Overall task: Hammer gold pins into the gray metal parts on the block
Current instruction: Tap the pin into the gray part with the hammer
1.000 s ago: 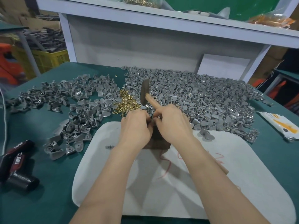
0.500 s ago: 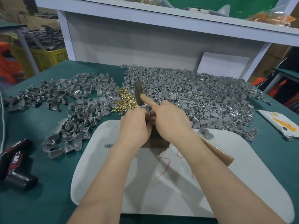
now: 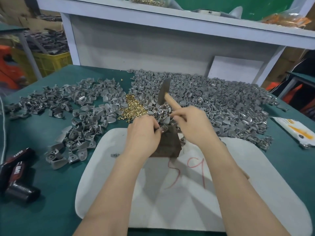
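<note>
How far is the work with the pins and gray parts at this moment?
Done: cannot tell; the spread pile of parts on the left may be finished ones, but pins in them are too small to see. In hand: the left hand pinches one gray part on the block, and the right hand holds the hammer raised. Left: a heap of gold pins and the large pile on the right.

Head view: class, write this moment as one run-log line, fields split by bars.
left hand pinches gray part on block | right hand grips hammer | hammer head off the block | gold pins piled beyond block
</note>
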`<act>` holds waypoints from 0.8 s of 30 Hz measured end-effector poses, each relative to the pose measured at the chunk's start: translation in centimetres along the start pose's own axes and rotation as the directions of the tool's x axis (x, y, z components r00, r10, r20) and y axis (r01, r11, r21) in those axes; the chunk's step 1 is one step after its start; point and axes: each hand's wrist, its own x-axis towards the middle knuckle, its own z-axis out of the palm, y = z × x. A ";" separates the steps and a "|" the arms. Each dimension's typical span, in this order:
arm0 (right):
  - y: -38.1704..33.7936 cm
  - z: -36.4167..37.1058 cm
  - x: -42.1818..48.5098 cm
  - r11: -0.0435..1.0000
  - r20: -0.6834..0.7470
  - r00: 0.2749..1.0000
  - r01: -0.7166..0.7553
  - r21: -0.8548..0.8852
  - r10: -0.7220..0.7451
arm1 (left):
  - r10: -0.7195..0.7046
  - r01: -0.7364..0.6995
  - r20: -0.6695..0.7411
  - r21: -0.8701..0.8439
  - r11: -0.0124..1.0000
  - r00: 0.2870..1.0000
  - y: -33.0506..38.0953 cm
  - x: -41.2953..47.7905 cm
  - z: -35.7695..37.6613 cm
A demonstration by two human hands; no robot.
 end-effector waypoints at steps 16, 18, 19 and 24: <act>0.2 1.7 -1.3 0.982 -0.015 0.994 0.111 0.156 -0.110 | 0.027 -0.027 -0.017 -0.006 1.000 1.000 -0.2 0.2 0.4; -0.1 2.1 -1.4 0.984 0.003 0.993 0.116 0.137 -0.118 | 0.025 -0.025 -0.022 -0.014 1.000 0.999 -0.3 0.2 0.4; -0.2 2.1 -1.4 0.984 0.003 0.993 0.115 0.136 -0.117 | 0.025 -0.025 -0.023 -0.016 1.000 0.999 -0.3 0.2 0.4; -0.3 2.4 -1.5 0.980 -0.023 0.989 0.150 0.133 -0.148 | 0.041 -0.041 -0.015 -0.002 0.999 0.999 -0.4 0.2 0.4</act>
